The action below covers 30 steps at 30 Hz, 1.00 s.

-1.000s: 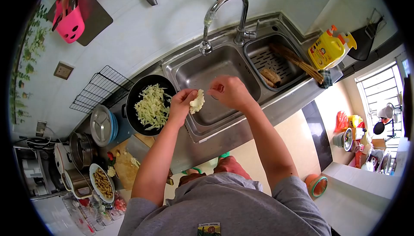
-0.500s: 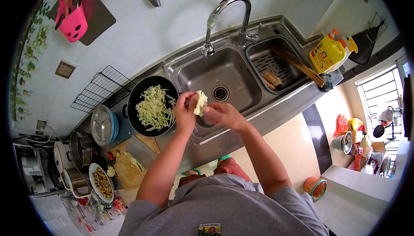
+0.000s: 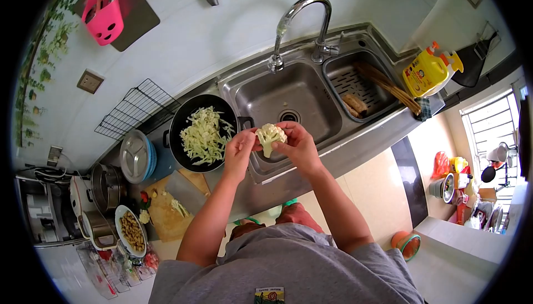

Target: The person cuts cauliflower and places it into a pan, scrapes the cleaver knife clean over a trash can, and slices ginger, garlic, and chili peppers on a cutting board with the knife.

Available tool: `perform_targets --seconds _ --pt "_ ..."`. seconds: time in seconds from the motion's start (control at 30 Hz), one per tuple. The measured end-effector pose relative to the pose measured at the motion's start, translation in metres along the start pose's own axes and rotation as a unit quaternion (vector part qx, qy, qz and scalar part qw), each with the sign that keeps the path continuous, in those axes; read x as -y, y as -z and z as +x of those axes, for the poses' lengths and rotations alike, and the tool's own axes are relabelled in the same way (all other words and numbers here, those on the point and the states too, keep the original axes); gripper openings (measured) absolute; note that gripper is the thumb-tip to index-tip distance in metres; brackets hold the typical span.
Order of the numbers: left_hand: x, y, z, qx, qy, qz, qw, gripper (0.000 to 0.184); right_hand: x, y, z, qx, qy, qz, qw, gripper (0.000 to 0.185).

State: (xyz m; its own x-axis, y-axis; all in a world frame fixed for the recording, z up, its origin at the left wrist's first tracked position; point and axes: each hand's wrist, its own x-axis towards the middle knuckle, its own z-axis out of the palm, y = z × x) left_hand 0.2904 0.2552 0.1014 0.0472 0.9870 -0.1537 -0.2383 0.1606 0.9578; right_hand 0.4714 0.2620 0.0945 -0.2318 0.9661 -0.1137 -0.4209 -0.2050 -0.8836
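Observation:
Over the near edge of the sink (image 3: 261, 94), a cauliflower floret (image 3: 270, 137) is held with its stem pointing down toward me. My right hand (image 3: 298, 147) grips it from the right, thumb on the stem. At its left side, my left hand (image 3: 242, 147) has its fingers closed together, touching or very near the floret; whether they grip it is hard to make out. Left of my hands sits a black pan (image 3: 176, 144) with shredded pale green vegetable (image 3: 205, 134) in it.
A faucet (image 3: 276, 59) arches over the sink. The right basin holds brown roots (image 3: 355, 104) and long sticks (image 3: 388, 86). A cutting board (image 3: 166, 223) with a cleaver, stacked plates (image 3: 135, 157), a wire rack (image 3: 139, 109) and a bowl of brown pieces (image 3: 132, 232) stand left.
My right hand has come back from over the sink and taken hold of the floret, which has turned to show its side. My left hand's grip has shifted to the floret's left edge.

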Motion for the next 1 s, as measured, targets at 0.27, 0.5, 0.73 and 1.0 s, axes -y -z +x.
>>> perform_targets --seconds 0.27,0.5,0.73,1.0 --pt "-0.009 0.025 -0.024 -0.003 -0.012 -0.008 1.000 0.024 -0.013 -0.028 -0.006 0.018 0.028 0.034 0.999 0.036" --pt "-0.023 0.074 -0.062 0.011 0.030 -0.178 0.984 0.019 -0.028 -0.089 -0.027 0.018 -0.013 0.124 0.992 0.036" --pt "-0.047 0.179 -0.128 -0.026 0.029 -0.067 0.997 0.032 -0.077 -0.199 -0.054 -0.006 0.092 -0.081 0.992 0.045" --pt "-0.042 0.271 -0.199 -0.025 0.023 -0.132 0.991 0.053 -0.136 -0.316 -0.094 0.016 0.266 -0.433 0.861 0.049"
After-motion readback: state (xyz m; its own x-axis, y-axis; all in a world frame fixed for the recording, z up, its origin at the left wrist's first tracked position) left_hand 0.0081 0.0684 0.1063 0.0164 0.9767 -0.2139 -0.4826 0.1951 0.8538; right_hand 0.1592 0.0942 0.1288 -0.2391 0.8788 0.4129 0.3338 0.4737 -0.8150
